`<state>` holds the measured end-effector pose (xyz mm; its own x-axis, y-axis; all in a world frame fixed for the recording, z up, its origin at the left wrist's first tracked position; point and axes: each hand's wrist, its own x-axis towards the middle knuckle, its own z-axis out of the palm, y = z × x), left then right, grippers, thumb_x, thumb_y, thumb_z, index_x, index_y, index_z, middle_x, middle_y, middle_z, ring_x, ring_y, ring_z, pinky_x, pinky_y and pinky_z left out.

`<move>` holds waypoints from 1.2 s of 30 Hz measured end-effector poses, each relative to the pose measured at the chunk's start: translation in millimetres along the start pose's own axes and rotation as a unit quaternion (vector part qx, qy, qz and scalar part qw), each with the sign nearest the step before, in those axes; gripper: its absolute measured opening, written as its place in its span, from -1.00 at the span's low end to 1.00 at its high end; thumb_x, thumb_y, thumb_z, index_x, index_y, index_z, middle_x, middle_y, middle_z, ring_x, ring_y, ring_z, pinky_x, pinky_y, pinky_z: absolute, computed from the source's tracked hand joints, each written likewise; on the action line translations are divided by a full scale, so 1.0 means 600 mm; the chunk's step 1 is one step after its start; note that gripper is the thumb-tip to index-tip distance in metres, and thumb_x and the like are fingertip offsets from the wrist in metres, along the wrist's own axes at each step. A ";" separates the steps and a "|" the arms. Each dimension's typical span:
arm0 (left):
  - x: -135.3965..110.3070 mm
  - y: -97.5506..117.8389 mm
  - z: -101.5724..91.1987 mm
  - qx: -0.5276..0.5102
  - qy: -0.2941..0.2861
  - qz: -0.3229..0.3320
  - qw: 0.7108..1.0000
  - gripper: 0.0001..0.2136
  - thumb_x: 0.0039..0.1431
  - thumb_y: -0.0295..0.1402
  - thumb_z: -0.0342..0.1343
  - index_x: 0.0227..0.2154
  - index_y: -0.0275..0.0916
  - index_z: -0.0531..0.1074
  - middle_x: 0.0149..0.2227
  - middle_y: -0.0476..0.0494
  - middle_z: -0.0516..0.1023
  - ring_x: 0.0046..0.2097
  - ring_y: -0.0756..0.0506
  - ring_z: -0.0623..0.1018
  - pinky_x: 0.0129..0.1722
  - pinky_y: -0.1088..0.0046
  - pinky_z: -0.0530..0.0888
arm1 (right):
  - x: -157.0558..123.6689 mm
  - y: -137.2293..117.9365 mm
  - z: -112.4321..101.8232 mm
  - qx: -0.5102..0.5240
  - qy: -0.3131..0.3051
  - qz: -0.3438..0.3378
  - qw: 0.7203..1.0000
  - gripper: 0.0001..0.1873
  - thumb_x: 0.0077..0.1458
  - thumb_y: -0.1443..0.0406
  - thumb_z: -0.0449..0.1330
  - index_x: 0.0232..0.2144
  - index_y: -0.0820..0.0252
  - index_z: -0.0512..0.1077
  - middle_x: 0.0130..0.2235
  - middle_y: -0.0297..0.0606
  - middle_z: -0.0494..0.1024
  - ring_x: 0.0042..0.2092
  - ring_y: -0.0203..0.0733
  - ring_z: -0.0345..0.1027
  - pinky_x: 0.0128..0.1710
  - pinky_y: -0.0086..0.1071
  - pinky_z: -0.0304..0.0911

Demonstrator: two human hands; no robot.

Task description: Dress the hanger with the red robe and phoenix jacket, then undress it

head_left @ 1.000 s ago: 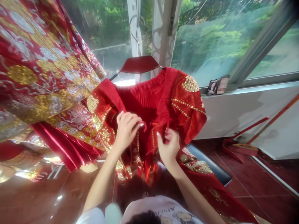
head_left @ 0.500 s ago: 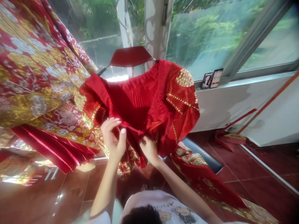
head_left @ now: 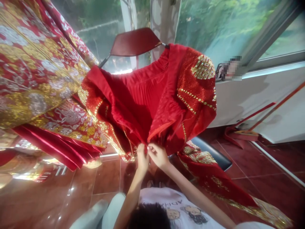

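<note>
A red jacket [head_left: 152,95] with gold embroidery hangs open on a dark red hanger [head_left: 134,41] in front of the window. My left hand [head_left: 142,158] and my right hand [head_left: 158,155] meet at the jacket's lower front, side by side. Both are closed, pinching the two front edges of the red fabric together. A gold double-happiness emblem [head_left: 203,67] shows on the jacket's right shoulder. The jacket's long embroidered hem [head_left: 219,183] trails down to the right over the floor.
A red and gold brocade skirt [head_left: 35,73] hangs at the left, with red pleats [head_left: 54,148] below. A dark stool [head_left: 212,156] stands behind the jacket. A red-handled broom and dustpan [head_left: 240,132] lean on the white wall. Small cards [head_left: 227,68] rest on the sill. The floor is red tile.
Both hands have dropped from the jacket's chest to its lower front and drawn together. The view has shifted, so the hanger sits higher in the frame.
</note>
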<state>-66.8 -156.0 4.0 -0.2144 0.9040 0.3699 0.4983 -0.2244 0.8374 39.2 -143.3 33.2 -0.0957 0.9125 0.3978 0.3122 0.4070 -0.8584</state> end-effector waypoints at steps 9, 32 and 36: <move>-0.007 0.007 0.008 -0.057 -0.054 -0.021 0.997 -0.81 0.23 -0.38 -0.04 -0.43 -0.28 0.42 -0.42 -0.14 0.51 -0.35 -0.07 0.48 -0.32 0.47 0.36 | 0.003 0.012 -0.001 0.054 0.069 0.086 0.992 -0.73 0.05 0.15 0.18 -0.29 0.20 0.51 -0.35 -0.13 0.61 -0.39 -0.16 0.52 -0.42 -0.39 0.45; 0.029 -0.025 0.017 0.001 -0.018 -0.029 0.999 -0.80 0.08 -0.59 -0.08 -0.45 -0.29 0.43 -0.42 -0.15 0.49 -0.35 -0.08 0.44 -0.28 0.38 0.38 | 0.059 -0.051 0.001 0.344 -0.017 0.325 0.881 -0.67 -0.12 0.06 0.14 -0.69 0.11 0.18 -0.74 -0.56 0.02 -0.71 -0.48 -0.19 -0.74 -0.48 -0.19; 0.046 -0.029 0.020 -0.016 -0.008 -0.033 0.999 -0.77 0.10 -0.58 -0.09 -0.41 -0.29 0.47 -0.37 -0.19 0.54 -0.29 -0.12 0.50 -0.19 0.30 0.44 | 0.133 -0.120 -0.020 0.393 0.040 0.334 0.856 -0.73 -0.09 0.16 0.15 -0.64 0.13 0.16 -0.69 -0.55 0.09 -0.70 -0.53 -0.20 -0.73 -0.53 -0.19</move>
<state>-71.2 -122.5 -5.2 -0.2322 0.9230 0.3067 0.4562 -0.1751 0.8725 20.5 -100.3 130.9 -0.0696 0.9593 -0.2736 -0.4629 -0.2740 -0.8430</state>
